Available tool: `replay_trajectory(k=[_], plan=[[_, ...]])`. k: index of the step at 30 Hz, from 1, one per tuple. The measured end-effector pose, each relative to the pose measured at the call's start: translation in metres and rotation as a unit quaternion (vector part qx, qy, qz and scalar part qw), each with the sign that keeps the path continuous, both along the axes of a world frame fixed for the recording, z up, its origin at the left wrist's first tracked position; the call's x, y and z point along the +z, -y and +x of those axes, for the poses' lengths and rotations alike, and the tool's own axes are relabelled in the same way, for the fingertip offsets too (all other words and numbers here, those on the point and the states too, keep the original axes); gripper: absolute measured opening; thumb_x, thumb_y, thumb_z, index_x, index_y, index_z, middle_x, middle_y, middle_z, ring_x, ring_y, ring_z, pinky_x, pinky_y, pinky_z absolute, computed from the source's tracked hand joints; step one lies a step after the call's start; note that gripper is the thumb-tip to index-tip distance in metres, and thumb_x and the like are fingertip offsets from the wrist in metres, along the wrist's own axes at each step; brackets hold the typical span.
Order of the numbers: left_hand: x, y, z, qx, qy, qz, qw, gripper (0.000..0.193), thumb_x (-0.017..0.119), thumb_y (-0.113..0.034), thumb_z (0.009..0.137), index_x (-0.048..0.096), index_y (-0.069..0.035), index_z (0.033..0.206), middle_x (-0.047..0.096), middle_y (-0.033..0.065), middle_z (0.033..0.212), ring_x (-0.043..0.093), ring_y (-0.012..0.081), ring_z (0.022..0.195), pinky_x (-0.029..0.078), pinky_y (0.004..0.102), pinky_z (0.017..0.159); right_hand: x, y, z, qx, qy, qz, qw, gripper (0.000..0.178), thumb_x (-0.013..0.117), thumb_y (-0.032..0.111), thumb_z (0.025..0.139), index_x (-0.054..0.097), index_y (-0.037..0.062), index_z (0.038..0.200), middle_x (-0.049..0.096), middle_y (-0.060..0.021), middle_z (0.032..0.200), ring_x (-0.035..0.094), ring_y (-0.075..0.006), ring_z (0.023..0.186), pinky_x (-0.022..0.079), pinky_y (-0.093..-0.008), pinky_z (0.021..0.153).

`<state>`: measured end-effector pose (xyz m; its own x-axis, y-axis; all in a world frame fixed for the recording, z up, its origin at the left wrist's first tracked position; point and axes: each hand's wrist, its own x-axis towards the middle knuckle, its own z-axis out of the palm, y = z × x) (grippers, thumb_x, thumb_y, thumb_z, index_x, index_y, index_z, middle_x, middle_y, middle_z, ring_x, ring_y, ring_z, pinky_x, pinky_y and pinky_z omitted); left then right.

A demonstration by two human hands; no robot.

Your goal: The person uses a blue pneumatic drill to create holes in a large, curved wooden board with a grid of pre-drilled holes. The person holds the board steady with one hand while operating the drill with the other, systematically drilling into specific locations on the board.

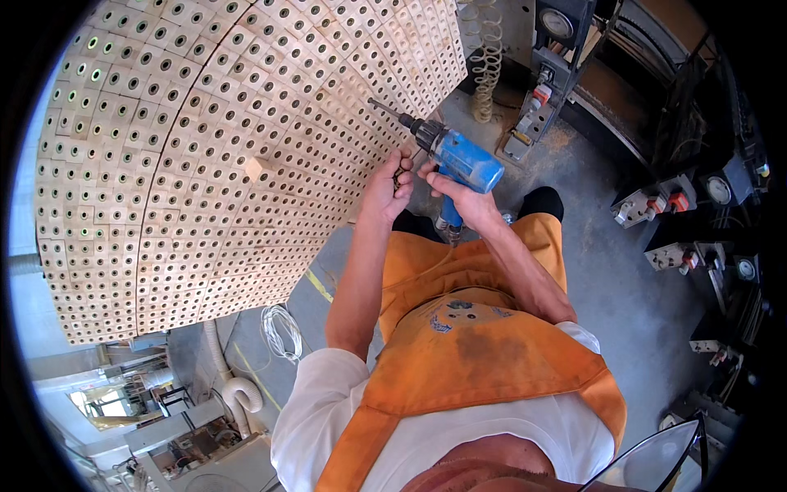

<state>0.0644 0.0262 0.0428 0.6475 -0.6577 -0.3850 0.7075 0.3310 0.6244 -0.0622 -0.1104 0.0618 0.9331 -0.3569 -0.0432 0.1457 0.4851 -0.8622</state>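
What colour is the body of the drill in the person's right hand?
The drill has a blue body (head view).

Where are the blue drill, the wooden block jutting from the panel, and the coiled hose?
Blue drill (469, 159): head view, on its blue body.
Wooden block (257, 169): head view, on its visible face.
Coiled hose (487, 70): head view, on its middle coils.

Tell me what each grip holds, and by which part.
Right grip: the blue drill, by its handle. Left grip: small dark pieces; which part cannot be told.
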Motion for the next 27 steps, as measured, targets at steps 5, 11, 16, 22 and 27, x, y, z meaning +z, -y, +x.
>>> replay_trajectory(k=[5, 11, 16, 22, 27], plan=[[0.015, -0.009, -0.001, -0.005, 0.001, -0.024, 1.0, 0.028, 0.051, -0.021, 0.098, 0.05, 0.0, 0.117, 0.051, 0.0027, 0.088, 0.044, 0.0072, 0.065, 0.032, 0.0156, 0.043, 0.0, 0.001, 0.0, 0.009, -0.01, 0.007, 1.0, 0.018, 0.066, 0.007, 0.085, 0.065, 0.0062, 0.103, 0.066, -0.0011, 0.095, 0.06, -0.0099, 0.082, 0.048, -0.0259, 0.067], [0.042, -0.007, -0.001, -0.028, 0.066, 0.006, 0.997, 0.027, 0.053, -0.016, 0.096, 0.05, -0.001, 0.119, 0.051, 0.0038, 0.093, 0.045, 0.0082, 0.067, 0.034, 0.0167, 0.045, 0.005, 0.0, -0.003, 0.005, -0.022, -0.037, 0.999, 0.019, 0.065, 0.008, 0.086, 0.064, 0.0036, 0.104, 0.068, -0.0054, 0.097, 0.062, -0.013, 0.087, 0.048, -0.0272, 0.069], [0.04, -0.005, 0.011, 0.016, 0.106, 0.023, 0.994, 0.024, 0.053, -0.017, 0.096, 0.051, -0.003, 0.115, 0.052, 0.0016, 0.088, 0.044, 0.0058, 0.064, 0.033, 0.0156, 0.044, 0.006, 0.003, -0.011, 0.011, -0.01, 0.0, 1.0, 0.021, 0.066, 0.009, 0.086, 0.063, 0.0032, 0.106, 0.067, -0.0059, 0.1, 0.063, -0.0141, 0.093, 0.048, -0.0272, 0.07], [0.069, 0.009, 0.031, 0.064, 0.124, -0.008, 0.99, 0.023, 0.055, -0.028, 0.097, 0.056, -0.005, 0.101, 0.051, -0.0007, 0.08, 0.042, 0.0042, 0.059, 0.031, 0.0157, 0.041, 0.001, 0.024, -0.04, 0.085, 0.001, 0.054, 0.995, 0.029, 0.067, 0.008, 0.085, 0.059, 0.0033, 0.113, 0.065, -0.0087, 0.108, 0.063, -0.0211, 0.103, 0.049, -0.0287, 0.071], [0.082, 0.017, 0.034, -0.006, 0.198, 0.081, 0.977, 0.023, 0.055, -0.029, 0.096, 0.056, -0.006, 0.1, 0.05, -0.0013, 0.075, 0.042, 0.0046, 0.059, 0.03, 0.0157, 0.041, -0.001, 0.04, -0.045, 0.087, -0.003, 0.058, 0.995, 0.029, 0.066, 0.008, 0.085, 0.059, 0.0027, 0.112, 0.065, -0.0096, 0.108, 0.064, -0.0215, 0.102, 0.049, -0.0283, 0.07]])
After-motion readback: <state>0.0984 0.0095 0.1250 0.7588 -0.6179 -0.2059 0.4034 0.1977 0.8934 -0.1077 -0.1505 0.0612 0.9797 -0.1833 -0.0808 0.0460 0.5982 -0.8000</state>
